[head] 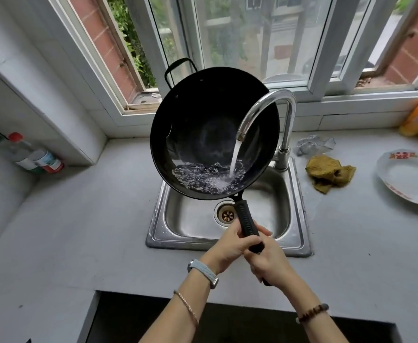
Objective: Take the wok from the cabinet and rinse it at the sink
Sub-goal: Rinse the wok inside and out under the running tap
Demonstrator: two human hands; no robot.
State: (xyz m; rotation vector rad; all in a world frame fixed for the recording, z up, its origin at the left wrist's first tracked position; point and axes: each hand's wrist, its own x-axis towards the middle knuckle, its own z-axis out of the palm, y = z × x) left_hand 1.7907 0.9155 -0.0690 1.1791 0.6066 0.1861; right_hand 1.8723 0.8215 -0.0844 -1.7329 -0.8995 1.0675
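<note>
While left hand (229, 245) and right hand (268, 263) grip its handle (246, 219), wok (203, 125) points away, toward window (252, 33)

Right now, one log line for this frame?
phase: rinsing | wok: tilted over sink, water pooling inside | tap: running | left hand: grips handle | right hand: grips handle

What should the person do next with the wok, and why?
Probably swirl the wok so the water sweeps its walls. Water from the faucet pools only at the tilted wok's lower edge, and left hand and right hand both grip the handle.
</note>
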